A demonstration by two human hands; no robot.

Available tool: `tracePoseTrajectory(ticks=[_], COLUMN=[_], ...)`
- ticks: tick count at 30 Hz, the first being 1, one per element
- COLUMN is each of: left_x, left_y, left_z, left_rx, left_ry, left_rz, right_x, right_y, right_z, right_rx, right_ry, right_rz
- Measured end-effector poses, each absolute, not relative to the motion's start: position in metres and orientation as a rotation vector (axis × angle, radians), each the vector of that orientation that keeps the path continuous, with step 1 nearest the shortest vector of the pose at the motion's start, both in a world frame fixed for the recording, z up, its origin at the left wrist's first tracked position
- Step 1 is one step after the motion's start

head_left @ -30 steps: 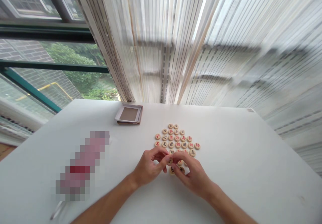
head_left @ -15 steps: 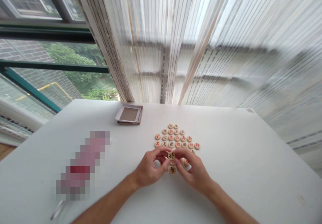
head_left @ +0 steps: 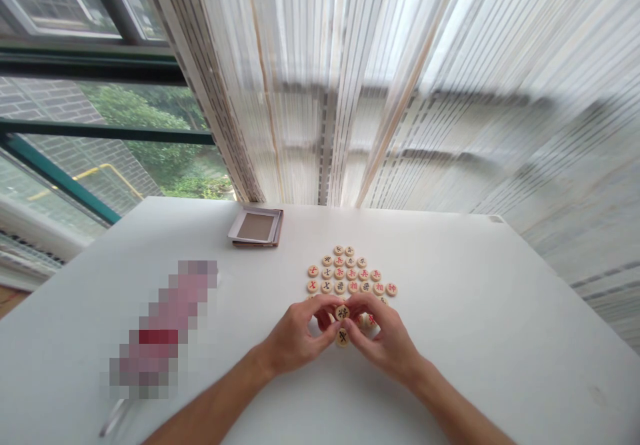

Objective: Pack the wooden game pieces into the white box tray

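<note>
Several round wooden chess pieces (head_left: 350,273) with red and black characters lie face up in a cluster on the white table (head_left: 475,312). My left hand (head_left: 295,335) and my right hand (head_left: 385,342) meet at the near edge of the cluster. Together their fingertips pinch a small upright stack of pieces (head_left: 343,324), whose top piece shows a black character. Both hands have their fingers curled round the stack. A few more pieces lie half hidden under my right fingers.
A small open box (head_left: 256,227) with a brown inside lies at the back of the table. A blurred pink and red object (head_left: 163,328) lies on the left side. Striped curtains (head_left: 400,85) hang behind, with a window (head_left: 100,125) at the left.
My hands have gathered pieces from flat on the table into a stack between the fingertips, and a piece with a black character now shows on top.
</note>
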State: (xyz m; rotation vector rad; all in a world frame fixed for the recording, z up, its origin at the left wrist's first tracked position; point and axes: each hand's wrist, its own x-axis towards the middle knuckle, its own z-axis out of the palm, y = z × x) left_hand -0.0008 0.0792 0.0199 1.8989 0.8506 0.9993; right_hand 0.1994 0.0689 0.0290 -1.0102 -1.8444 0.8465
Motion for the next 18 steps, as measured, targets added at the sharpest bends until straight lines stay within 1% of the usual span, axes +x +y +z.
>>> tracePoseTrajectory(ticks=[11, 18], left_x=[-0.0023, -0.0024], left_y=[0.0783, 0.0796], left_z=[0.0105, 0.0158], left_rx=[2.163, 2.202], left_ry=[0.791, 0.842], left_rz=[1.055, 1.008], right_x=[0.1971, 0.1962], right_y=[0.0686, 0.0686], right_z=[0.0256, 0.0261], right_rx=[-1.138, -1.159], right_ry=[-1.778, -1.724], right_rz=[0.875, 0.885])
